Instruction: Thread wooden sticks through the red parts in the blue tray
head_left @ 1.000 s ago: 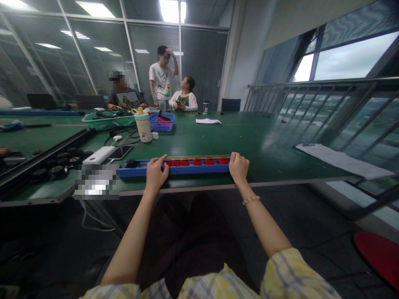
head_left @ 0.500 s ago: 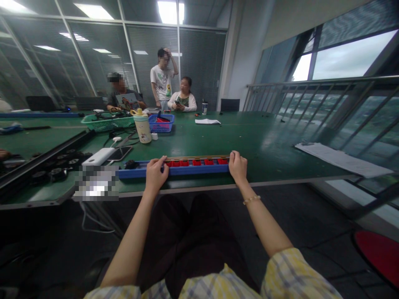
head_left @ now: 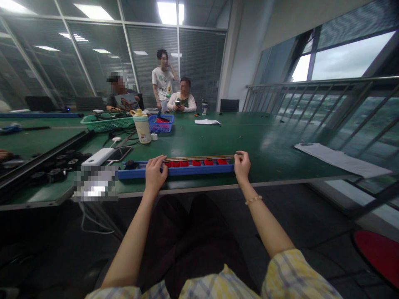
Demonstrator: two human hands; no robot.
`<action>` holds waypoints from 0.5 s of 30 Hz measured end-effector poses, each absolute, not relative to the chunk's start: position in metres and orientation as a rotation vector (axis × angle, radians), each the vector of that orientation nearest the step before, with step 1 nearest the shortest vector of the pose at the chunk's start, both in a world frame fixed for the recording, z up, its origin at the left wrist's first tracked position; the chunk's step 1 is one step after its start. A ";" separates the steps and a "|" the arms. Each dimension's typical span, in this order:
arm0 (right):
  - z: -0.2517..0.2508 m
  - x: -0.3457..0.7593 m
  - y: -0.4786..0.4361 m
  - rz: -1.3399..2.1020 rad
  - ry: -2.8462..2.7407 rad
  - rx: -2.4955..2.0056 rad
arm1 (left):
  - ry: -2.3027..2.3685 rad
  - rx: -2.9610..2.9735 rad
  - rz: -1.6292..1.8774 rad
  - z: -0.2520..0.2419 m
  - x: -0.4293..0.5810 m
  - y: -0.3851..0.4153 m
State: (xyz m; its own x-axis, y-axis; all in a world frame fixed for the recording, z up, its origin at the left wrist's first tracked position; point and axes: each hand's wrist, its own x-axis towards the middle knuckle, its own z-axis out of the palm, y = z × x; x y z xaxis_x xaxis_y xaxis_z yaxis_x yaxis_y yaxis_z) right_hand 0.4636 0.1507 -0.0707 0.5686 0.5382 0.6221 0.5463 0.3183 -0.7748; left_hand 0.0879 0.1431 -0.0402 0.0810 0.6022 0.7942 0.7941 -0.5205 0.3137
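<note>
A long blue trough [head_left: 193, 170] lies along the front of the green table, with several red pieces [head_left: 196, 163] in a row inside. Thin copper-coloured strips [head_left: 199, 158] stretch along its back edge between my hands. My left hand [head_left: 155, 172] is closed over the left part of the trough, its fingertips at the left end of the strips. At the trough's right end, my right hand [head_left: 242, 166] pinches the other end of the strips; its fingertips are partly hidden. A small black part [head_left: 131, 165] sits in the trough's left end.
A white power bank [head_left: 99, 156] and a phone [head_left: 120, 153] lie left of the trough. Behind stand a cream bottle [head_left: 142, 129], a blue basket [head_left: 161, 123] and a green basket [head_left: 106, 123]. Papers [head_left: 339, 160] lie at right. Several people are across the table.
My right hand has slid a little to the right, uncovering more of the trough's right end. My left hand and the trough have hardly moved. The standing person has lowered a raised arm.
</note>
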 end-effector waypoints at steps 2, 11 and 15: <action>-0.071 0.464 0.152 -0.013 -1.096 -1.303 | -1.407 -2.163 -1.416 -0.039 0.088 0.142; -0.075 0.469 0.157 0.066 -1.036 -1.227 | -1.397 -2.175 -1.426 -0.038 0.088 0.140; -0.079 0.474 0.162 0.087 -0.937 -1.203 | -1.413 -2.175 -1.413 -0.039 0.087 0.141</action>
